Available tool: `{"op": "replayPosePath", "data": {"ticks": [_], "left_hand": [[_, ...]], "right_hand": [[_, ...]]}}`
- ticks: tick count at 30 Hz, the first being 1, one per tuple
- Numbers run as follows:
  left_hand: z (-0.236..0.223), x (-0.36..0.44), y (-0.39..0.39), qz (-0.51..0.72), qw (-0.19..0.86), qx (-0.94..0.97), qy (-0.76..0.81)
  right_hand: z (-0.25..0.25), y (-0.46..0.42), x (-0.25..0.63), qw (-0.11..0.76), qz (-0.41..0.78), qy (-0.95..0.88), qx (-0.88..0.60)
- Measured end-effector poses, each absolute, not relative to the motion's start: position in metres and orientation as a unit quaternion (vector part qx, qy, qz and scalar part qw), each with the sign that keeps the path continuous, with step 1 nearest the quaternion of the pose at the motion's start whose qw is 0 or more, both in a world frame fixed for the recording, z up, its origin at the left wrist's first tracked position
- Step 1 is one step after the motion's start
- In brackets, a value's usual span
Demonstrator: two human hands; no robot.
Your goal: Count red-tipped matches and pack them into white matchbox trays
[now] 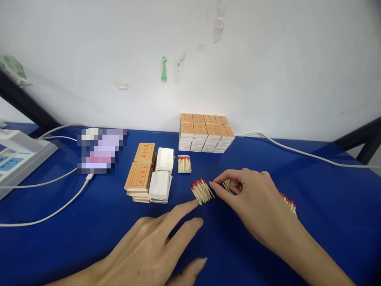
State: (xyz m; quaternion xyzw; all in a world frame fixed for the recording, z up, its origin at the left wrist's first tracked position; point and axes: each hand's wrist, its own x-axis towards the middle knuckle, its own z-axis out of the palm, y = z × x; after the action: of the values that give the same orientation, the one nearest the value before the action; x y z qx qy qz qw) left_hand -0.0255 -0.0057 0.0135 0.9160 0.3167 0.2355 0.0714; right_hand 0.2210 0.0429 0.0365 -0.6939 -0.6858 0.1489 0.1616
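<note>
A small fanned pile of red-tipped matches point(201, 191) lies on the blue table. My left hand point(157, 242) is palm down with fingers apart; its index fingertip touches the pile's lower end. On the pile's right edge, my right hand point(250, 198) pinches thumb and index finger together at the head end of a match point(212, 193). Its other fingers curl over a second group of matches point(226, 186), mostly hidden. More matches point(288, 202) show past the right wrist. Behind the pile sits a white matchbox tray point(184, 172) filled with matches.
Orange matchbox sleeves point(137, 174) are stacked left of white matchbox trays point(159, 184). A block of matchboxes point(205, 133) stands against the wall. Farther left are a blurred phone-like object point(102, 151), a white charging cable point(80, 194) and a power strip point(24, 159).
</note>
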Motion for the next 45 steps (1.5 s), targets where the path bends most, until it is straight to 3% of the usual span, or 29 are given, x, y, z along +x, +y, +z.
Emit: {"op": "replayPosePath", "data": {"ticks": [12, 21, 30, 45], "left_hand": [[0.011, -0.024, -0.006, 0.23, 0.064, 0.916, 0.321], [0.014, -0.025, -0.003, 0.225, 0.069, 0.917, 0.321], [0.013, -0.025, -0.005, 0.225, 0.066, 0.918, 0.319], [0.017, -0.023, -0.003, 0.217, 0.061, 0.92, 0.32]], "right_hand": [[0.037, 0.042, 0.22, 0.115, 0.182, -0.682, -0.699], [0.034, 0.044, 0.223, 0.143, 0.171, -0.691, -0.688], [0.036, 0.039, 0.237, 0.127, -0.023, -0.702, -0.7], [0.034, 0.033, 0.228, 0.045, -0.105, -0.717, -0.687]]}}
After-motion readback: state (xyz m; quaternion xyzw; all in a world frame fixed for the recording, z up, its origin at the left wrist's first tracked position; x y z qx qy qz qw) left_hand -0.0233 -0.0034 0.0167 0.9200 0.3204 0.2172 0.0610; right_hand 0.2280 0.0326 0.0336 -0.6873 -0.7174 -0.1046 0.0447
